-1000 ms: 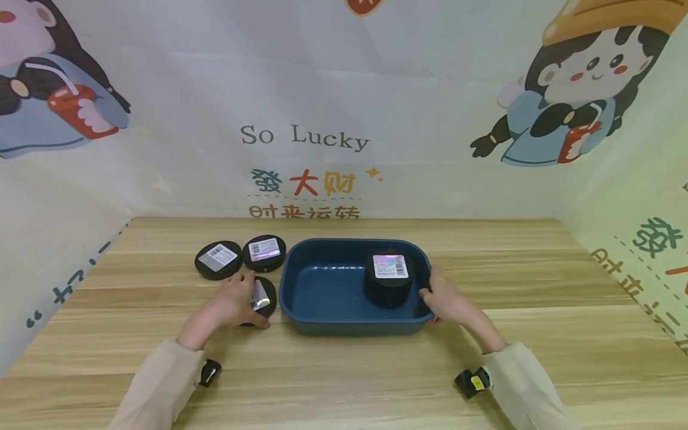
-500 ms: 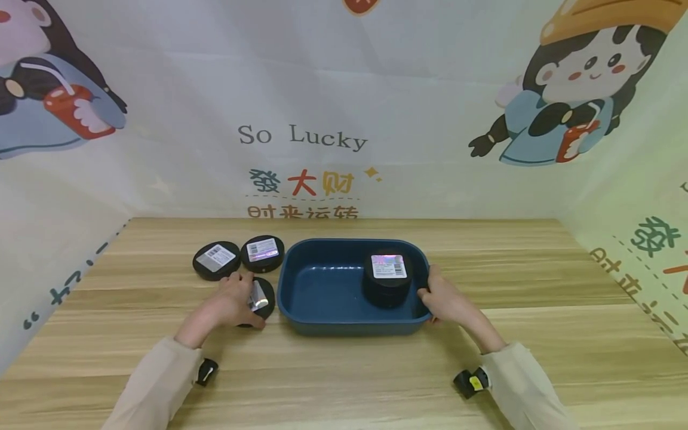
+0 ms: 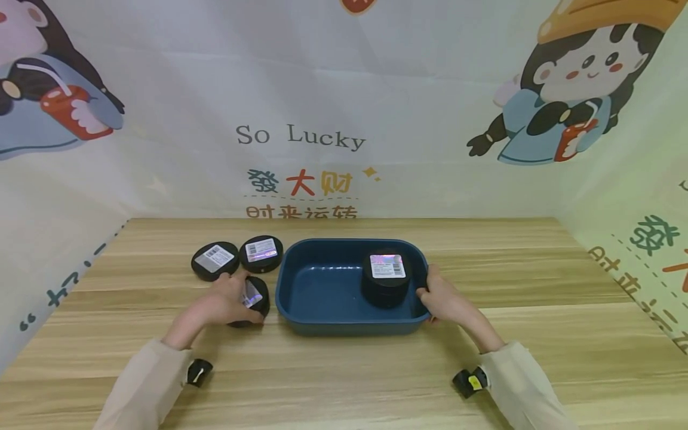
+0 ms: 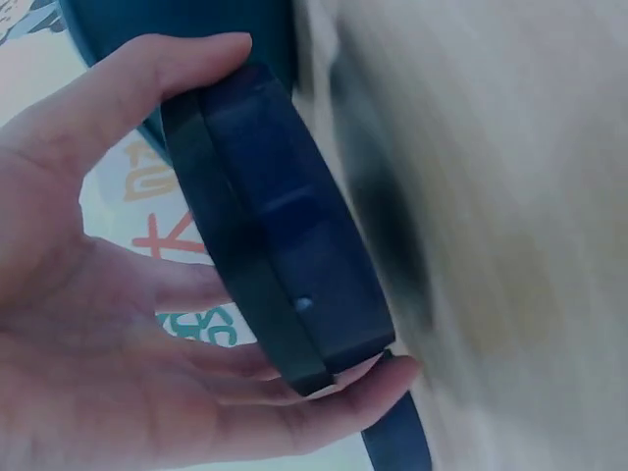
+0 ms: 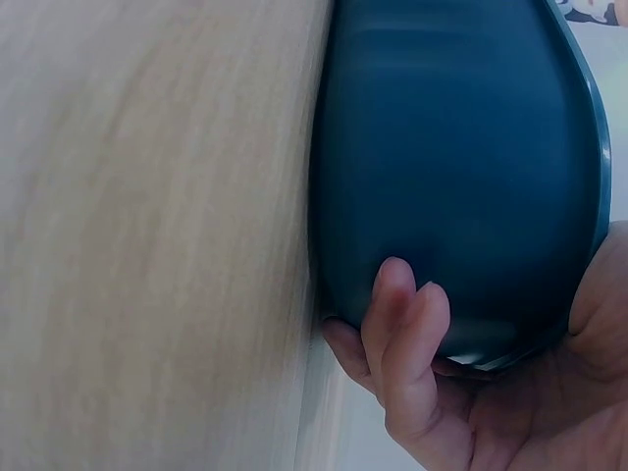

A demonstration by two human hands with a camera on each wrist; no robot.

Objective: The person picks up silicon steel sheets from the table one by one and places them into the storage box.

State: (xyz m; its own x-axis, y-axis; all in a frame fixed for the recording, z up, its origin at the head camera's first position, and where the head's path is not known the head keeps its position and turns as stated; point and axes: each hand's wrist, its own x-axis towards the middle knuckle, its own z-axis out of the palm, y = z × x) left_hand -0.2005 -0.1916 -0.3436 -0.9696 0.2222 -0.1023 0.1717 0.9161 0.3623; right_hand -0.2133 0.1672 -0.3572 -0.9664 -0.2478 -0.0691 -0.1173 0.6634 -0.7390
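Observation:
My left hand [image 3: 223, 301] grips a flat round black case [image 3: 258, 295] with a silvery label, just left of the blue basin. In the left wrist view, thumb and fingers span the edge of this case [image 4: 285, 216], and its dark shadow falls on the wood beside it. My right hand [image 3: 445, 297] holds the right end of the basin [image 3: 322, 328], thumb over the rim. Fingers [image 5: 407, 334] press the basin's outer wall [image 5: 451, 167] in the right wrist view. Stacked black cases [image 3: 387, 292] stand inside at the basin's right, the top one labelled.
Two more labelled black cases lie behind my left hand, a left one [image 3: 215, 261] and a right one [image 3: 261, 254] close to the basin's left end. A printed cloth backdrop [image 3: 408, 107] rises behind the wooden table [image 3: 344, 382].
My left hand has shifted slightly left with the case, widening the gap to the basin. The right hand keeps its hold and the basin stays put.

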